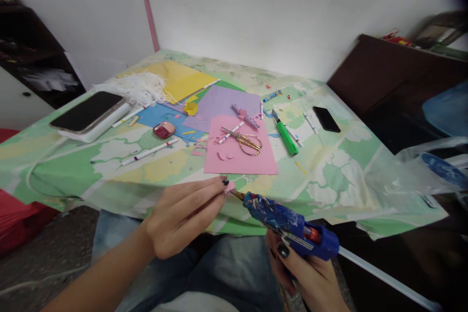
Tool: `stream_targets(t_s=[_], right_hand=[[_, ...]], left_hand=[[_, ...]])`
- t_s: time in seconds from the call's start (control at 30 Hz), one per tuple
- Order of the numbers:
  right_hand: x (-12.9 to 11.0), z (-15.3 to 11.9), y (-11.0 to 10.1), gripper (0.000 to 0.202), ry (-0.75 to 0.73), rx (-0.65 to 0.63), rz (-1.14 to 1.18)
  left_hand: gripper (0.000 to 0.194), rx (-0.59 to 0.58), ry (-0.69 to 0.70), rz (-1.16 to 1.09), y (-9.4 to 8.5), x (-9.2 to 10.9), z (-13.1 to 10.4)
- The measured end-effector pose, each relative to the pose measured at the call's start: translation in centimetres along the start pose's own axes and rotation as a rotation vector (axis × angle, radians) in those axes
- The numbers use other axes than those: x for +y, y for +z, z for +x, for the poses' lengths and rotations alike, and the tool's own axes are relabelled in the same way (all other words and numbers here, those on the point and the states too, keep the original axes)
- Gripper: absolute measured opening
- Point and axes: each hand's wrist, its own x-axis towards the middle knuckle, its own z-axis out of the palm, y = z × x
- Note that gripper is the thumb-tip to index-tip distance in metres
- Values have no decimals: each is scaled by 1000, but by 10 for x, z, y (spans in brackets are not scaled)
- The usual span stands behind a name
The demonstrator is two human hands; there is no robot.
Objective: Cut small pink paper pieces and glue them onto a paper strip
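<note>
Between the fingertips of my left hand (186, 214) is a small piece of pink paper (229, 187), pinched at the table's front edge. My right hand (305, 270) grips a blue hot glue gun (281, 219) smeared with dried residue. Its nozzle points left and meets the pink piece, or comes very close to it. A long white glue stick (387, 278) juts out of the gun's back end. Just beyond my hands lies a pink sheet (241, 165) bearing gold-handled scissors (246, 144) and small pink cutouts.
A green utility knife (285, 136) and a dark phone (326, 119) lie to the right. Purple (215, 102) and yellow sheets (183, 75), white yarn (135, 88), several white pens and paper scraps spread behind. Another phone (89, 111) rests on a white box at left.
</note>
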Motion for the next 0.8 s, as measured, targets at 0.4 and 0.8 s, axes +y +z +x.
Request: stream_targets(t_s=[0.4, 0.8], right_hand=[[1, -1, 0, 31, -9, 13, -30], [8, -4, -4, 35, -9, 17, -59]], left_hand=[[30, 37, 41, -37, 1, -4, 1], [30, 13, 20, -41, 2, -4, -1]])
